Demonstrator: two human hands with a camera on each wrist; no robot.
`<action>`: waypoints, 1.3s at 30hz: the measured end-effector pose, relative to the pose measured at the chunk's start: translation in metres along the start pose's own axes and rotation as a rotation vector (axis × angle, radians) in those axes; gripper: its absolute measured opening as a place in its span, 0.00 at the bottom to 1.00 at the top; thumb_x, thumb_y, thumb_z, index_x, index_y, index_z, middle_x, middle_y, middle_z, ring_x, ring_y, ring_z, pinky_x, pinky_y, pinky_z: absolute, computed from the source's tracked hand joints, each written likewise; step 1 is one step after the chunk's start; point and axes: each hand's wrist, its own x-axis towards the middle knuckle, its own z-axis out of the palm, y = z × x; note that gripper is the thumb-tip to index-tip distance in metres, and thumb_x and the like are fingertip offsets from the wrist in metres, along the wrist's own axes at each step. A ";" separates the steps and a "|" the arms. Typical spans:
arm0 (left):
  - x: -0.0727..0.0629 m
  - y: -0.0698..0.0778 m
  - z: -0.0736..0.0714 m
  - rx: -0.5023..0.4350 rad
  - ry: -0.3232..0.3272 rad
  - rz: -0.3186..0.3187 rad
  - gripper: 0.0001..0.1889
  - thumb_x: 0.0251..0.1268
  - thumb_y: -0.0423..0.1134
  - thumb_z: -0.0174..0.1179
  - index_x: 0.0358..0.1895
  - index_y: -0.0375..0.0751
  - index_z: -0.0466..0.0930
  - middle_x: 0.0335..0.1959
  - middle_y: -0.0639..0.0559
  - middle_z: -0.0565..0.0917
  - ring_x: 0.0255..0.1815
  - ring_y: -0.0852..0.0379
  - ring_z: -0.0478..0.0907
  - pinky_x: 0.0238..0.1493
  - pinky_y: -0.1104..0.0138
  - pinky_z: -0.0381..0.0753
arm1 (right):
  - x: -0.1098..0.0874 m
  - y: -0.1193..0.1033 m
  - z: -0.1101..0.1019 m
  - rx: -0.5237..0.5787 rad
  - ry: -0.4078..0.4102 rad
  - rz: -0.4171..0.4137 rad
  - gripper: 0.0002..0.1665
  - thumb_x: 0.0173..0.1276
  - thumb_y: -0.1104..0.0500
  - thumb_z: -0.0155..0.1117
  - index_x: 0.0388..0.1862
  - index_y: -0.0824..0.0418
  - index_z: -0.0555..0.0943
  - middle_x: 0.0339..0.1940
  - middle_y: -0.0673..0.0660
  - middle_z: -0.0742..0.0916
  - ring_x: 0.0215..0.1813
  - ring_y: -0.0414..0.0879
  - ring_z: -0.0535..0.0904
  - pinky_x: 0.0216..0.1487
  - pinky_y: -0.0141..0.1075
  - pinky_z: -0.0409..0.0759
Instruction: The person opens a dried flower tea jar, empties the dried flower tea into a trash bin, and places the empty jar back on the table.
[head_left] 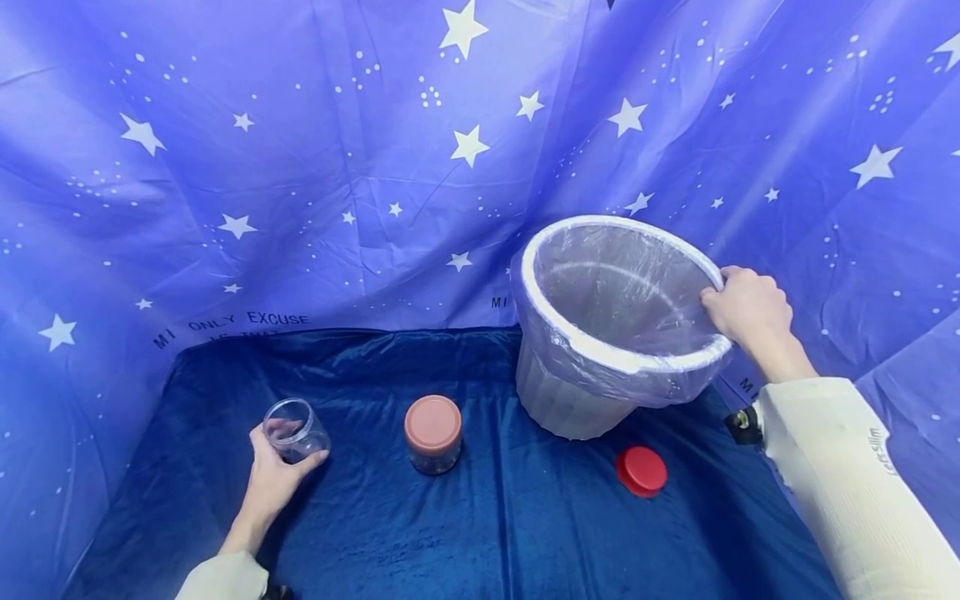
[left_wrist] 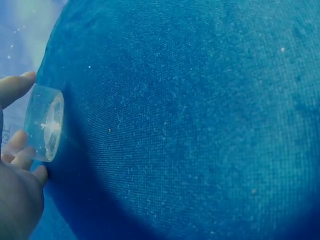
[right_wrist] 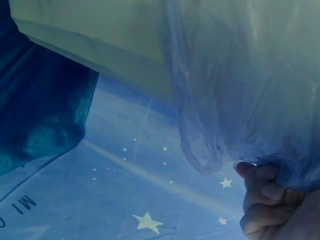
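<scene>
The left hand (head_left: pixel 279 471) is curved round a clear cup (head_left: pixel 306 439), with the thumb on one side and the fingers on the other. The hand is only as wide as the cup. The cup is over the left part of a shiny blue cloth (head_left: pixel 480 542), and its round top faces up. I cannot tell if its bottom touches the cloth.

The right hand (head_left: pixel 750 312) has its fingers bent tight over the rim of a big pale bin (head_left: pixel 573 408), on the bin's right side. A thin see-through bag (head_left: pixel 637 382) lines the bin and hangs down over the rim, and the hand grips the bag there too. The bin is at the back of the cloth, right of the middle. I cannot tell if all of its bottom rests on the cloth.

Between the cup and the bin stands a small clear jar (head_left: pixel 435 462) with a pink lid (head_left: pixel 433 423) on top. It is well apart from both hands. A red lid (head_left: pixel 642 472) lies on the cloth just in front of the bin.

Behind it all hangs a purple-blue curtain (head_left: pixel 337 167) with white stars and dots. Both sleeves (head_left: pixel 832 450) are cream.
</scene>
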 end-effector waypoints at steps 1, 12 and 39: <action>0.000 0.000 0.000 -0.011 -0.002 -0.004 0.44 0.45 0.26 0.73 0.63 0.30 0.52 0.59 0.32 0.77 0.45 0.91 0.65 0.50 0.90 0.57 | 0.000 0.000 0.000 0.001 0.002 -0.002 0.31 0.68 0.51 0.46 0.64 0.69 0.70 0.52 0.81 0.77 0.50 0.82 0.72 0.39 0.64 0.73; -0.002 -0.007 -0.006 -0.054 -0.089 -0.074 0.54 0.45 0.28 0.74 0.72 0.35 0.43 0.66 0.33 0.71 0.49 0.86 0.64 0.52 0.91 0.56 | 0.002 0.000 0.000 0.024 -0.005 -0.017 0.32 0.69 0.50 0.45 0.64 0.69 0.69 0.53 0.81 0.77 0.51 0.81 0.72 0.39 0.64 0.73; 0.007 0.032 -0.058 -0.068 -0.337 0.012 0.56 0.54 0.29 0.69 0.77 0.44 0.34 0.71 0.37 0.60 0.77 0.42 0.55 0.58 0.88 0.58 | 0.003 0.015 -0.006 0.111 -0.106 -0.131 0.40 0.75 0.43 0.42 0.63 0.80 0.66 0.56 0.84 0.75 0.57 0.81 0.69 0.57 0.69 0.68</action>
